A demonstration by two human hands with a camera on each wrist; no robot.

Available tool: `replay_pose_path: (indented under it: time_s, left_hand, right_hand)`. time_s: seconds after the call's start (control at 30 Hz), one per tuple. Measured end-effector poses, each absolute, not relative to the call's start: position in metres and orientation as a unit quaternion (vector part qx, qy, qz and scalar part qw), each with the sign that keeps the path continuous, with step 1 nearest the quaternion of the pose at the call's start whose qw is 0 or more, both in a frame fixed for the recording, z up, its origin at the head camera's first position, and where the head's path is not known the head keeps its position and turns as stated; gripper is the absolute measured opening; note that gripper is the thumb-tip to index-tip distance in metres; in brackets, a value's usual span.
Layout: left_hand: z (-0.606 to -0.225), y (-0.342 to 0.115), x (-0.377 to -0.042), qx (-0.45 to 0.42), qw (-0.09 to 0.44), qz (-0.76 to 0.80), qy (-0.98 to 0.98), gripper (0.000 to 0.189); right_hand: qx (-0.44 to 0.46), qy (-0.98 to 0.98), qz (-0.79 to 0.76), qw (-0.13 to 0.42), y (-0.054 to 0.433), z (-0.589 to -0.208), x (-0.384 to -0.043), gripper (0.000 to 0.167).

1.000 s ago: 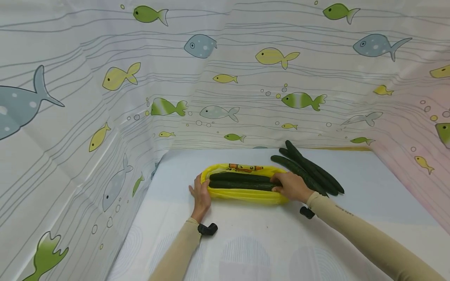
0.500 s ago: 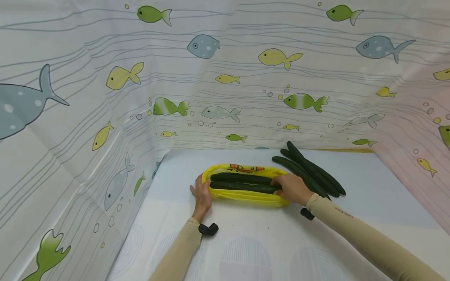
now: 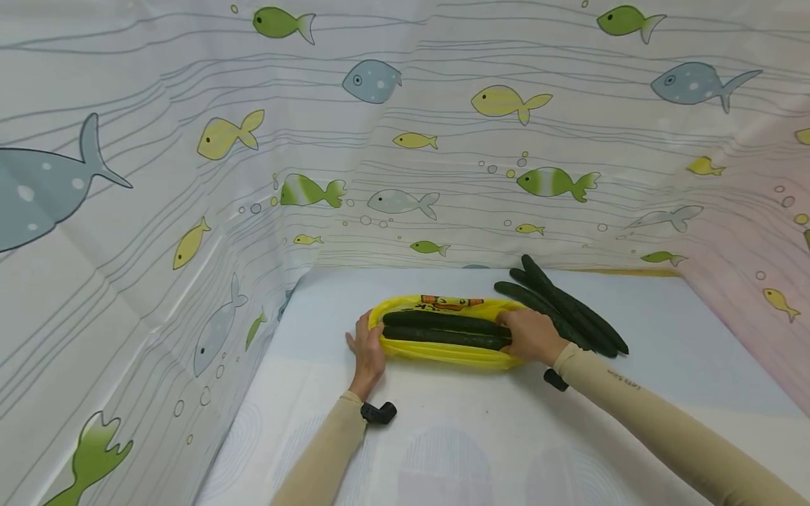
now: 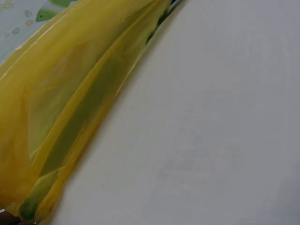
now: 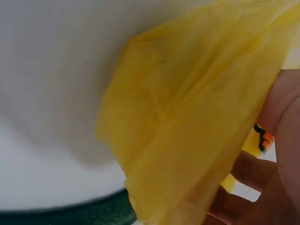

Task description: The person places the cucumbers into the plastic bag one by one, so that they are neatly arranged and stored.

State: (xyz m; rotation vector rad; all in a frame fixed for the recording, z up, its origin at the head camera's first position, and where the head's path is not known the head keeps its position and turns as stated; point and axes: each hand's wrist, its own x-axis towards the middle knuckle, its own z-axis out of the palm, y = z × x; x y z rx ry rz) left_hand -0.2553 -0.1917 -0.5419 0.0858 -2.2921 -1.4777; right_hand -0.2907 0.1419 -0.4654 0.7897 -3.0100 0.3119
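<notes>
Two dark green cucumbers (image 3: pixel 443 330) lie side by side inside a yellow plastic bag (image 3: pixel 449 357), whose mouth gapes upward. At the bag's left end my left hand (image 3: pixel 368 355) holds the rim. My right hand (image 3: pixel 533 336) reaches into the right end, its thumb and fingers around the cucumbers' right ends, partly hidden. In the left wrist view a cucumber shows through the thin bag (image 4: pixel 89 108); barely any of the left hand is visible. In the right wrist view the bag (image 5: pixel 187 103) hangs over the right hand (image 5: pixel 262 183), whose fingers are bent.
Several loose cucumbers (image 3: pixel 569 309) lie in an overlapping pile behind the right hand. A white cloth (image 3: pixel 443 422) covers the table. Fish-printed curtain (image 3: pixel 418 161) closes off the back and sides.
The whole scene shifts slightly rightward as the head view turns a little. Both hands keep their places on the bag and cucumbers, with only tiny shifts of the cucumbers.
</notes>
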Motion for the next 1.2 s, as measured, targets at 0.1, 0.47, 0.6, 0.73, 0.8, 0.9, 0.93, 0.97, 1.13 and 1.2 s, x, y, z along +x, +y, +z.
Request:
replay_pose_path:
  time_s: [0.1,0.47,0.6,0.73,0.8,0.9,0.93,0.97,1.13,1.2]
  left_hand:
    - [-0.542,-0.191,-0.256,0.032,0.208,-0.528,-0.823,0.052]
    - [-0.541,-0.190,-0.255,0.028,0.206,-0.528,-0.823,0.054]
    - [-0.541,-0.191,-0.255,0.029,0.202,-0.528,-0.824,0.054]
    - [-0.541,-0.192,-0.256,0.028,0.199,-0.531,-0.823,0.054]
    - [-0.541,-0.192,-0.256,0.028,0.198,-0.533,-0.822,0.055]
    - [-0.540,-0.192,-0.256,0.028,0.199,-0.536,-0.820,0.056]
    - [-0.540,-0.192,-0.256,0.028,0.199,-0.536,-0.820,0.057]
    - [-0.540,-0.192,-0.256,0.027,0.200,-0.537,-0.819,0.057]
    - [-0.539,-0.193,-0.257,0.023,0.198,-0.538,-0.819,0.061]
    - [-0.539,-0.193,-0.256,0.021,0.194,-0.539,-0.819,0.064]
  right_hand:
    - [0.244,-0.966,0.092,0.001,0.140,-0.458,-0.291,0.072]
    - [0.245,-0.966,0.085,-0.001,0.132,-0.442,-0.294,0.104]
    - [0.248,-0.965,0.083,-0.006,0.126,-0.436,-0.293,0.113]
    - [0.250,-0.965,0.074,-0.023,0.120,-0.433,-0.292,0.122]
    - [0.252,-0.965,0.067,-0.027,0.117,-0.432,-0.292,0.125]
    - [0.256,-0.965,0.058,-0.028,0.114,-0.431,-0.290,0.127]
    - [0.258,-0.964,0.055,-0.027,0.113,-0.431,-0.290,0.127]
    - [0.259,-0.964,0.052,-0.027,0.113,-0.431,-0.290,0.127]
    - [0.266,-0.962,0.042,-0.034,0.111,-0.433,-0.289,0.125]
    - [0.269,-0.962,0.041,-0.037,0.111,-0.433,-0.289,0.124]
